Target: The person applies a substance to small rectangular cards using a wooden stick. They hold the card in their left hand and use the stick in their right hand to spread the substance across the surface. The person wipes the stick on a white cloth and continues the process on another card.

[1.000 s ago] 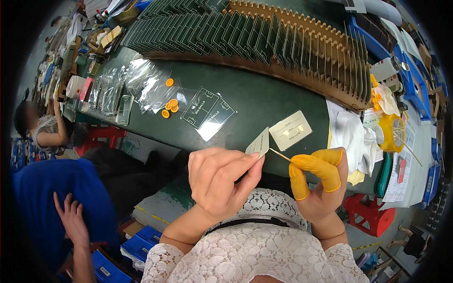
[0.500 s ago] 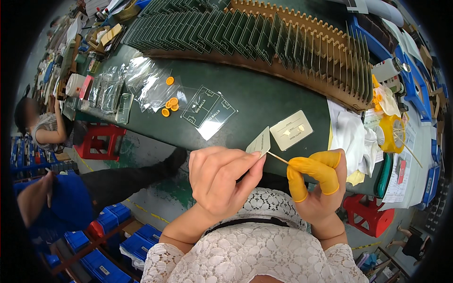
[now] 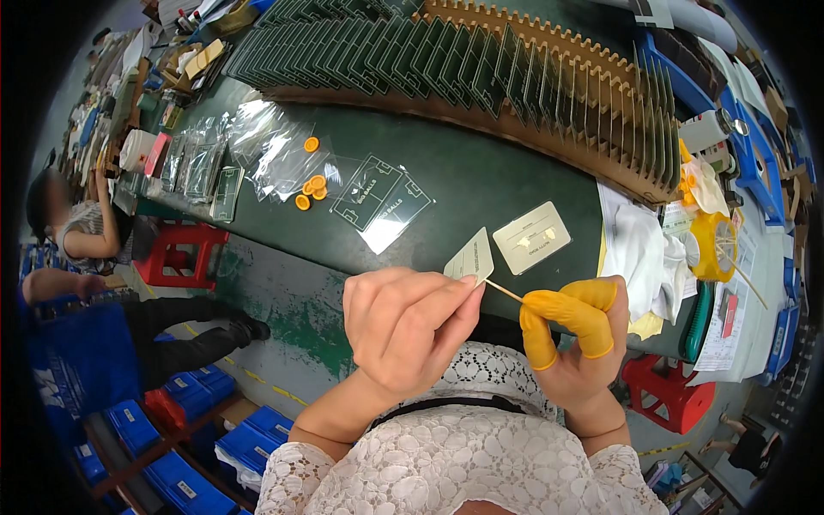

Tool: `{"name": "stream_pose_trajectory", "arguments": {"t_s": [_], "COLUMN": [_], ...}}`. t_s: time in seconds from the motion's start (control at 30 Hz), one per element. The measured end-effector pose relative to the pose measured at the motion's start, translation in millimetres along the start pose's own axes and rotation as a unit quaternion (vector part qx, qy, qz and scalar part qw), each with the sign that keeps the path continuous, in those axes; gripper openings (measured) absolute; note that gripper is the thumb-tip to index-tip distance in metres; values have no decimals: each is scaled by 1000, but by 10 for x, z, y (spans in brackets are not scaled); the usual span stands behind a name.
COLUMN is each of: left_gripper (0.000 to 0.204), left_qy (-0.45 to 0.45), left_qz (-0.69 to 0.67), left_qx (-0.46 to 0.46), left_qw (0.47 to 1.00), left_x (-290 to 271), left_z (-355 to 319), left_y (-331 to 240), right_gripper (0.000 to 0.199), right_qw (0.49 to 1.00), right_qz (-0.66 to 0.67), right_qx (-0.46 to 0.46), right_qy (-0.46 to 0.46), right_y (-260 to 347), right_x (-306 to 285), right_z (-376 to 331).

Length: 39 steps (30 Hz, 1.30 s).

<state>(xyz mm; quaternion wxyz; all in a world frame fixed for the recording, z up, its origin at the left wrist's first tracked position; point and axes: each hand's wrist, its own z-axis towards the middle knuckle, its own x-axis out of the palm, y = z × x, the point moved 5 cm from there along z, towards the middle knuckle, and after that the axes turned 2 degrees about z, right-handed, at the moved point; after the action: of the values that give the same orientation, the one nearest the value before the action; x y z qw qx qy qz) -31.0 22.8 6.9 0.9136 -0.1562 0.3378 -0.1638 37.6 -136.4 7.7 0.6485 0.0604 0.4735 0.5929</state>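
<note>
My left hand (image 3: 403,330) pinches a small cream card (image 3: 471,255) by its near edge and holds it tilted above the table edge. Between the thumb and fingers of my right hand (image 3: 577,343), which wear yellow finger cots (image 3: 573,311), is a thin wooden stick (image 3: 505,291). The stick's tip meets the near corner of the held card, close to my left fingertips. Just beyond lies a second cream card (image 3: 531,239) with printed lines and a pale, shiny patch. Dark green cards (image 3: 367,190) in clear film rest farther left.
A long brown slotted rack (image 3: 592,163) full of upright green cards (image 3: 412,64) spans the table's back. Orange round pieces (image 3: 318,183) and clear bags (image 3: 283,163) lie left. White cloth (image 3: 639,245) and a yellow tape roll (image 3: 714,245) sit right. A red stool (image 3: 180,256) stands beyond the table's left edge.
My hands and the held card have barely moved; the stick stays at the card's corner. At the left, a person in blue has moved farther left, away from the table.
</note>
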Motion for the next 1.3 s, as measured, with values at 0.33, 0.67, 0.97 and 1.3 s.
{"name": "stream_pose_trajectory", "arguments": {"t_s": [0.33, 0.67, 0.97, 1.3], "left_gripper": [35, 27, 10, 17], "left_qy": [-8, -11, 56, 195], "left_qz": [-2, -105, -500, -517], "left_qx": [0, -102, -503, -568], "left_qw": [1000, 989, 703, 610], "left_x": [5, 33, 138, 259], "left_z": [-54, 2, -130, -233], "left_y": [46, 153, 610, 723], "right_gripper": [39, 34, 17, 12], "right_qw": [1000, 998, 931, 889], "right_qz": [7, 68, 280, 356], "right_qx": [6, 16, 197, 243], "right_qy": [-5, -10, -130, -155], "right_y": [-1, -13, -491, -693], "right_x": [12, -39, -166, -268], "right_z": [-7, 30, -189, -111]}}
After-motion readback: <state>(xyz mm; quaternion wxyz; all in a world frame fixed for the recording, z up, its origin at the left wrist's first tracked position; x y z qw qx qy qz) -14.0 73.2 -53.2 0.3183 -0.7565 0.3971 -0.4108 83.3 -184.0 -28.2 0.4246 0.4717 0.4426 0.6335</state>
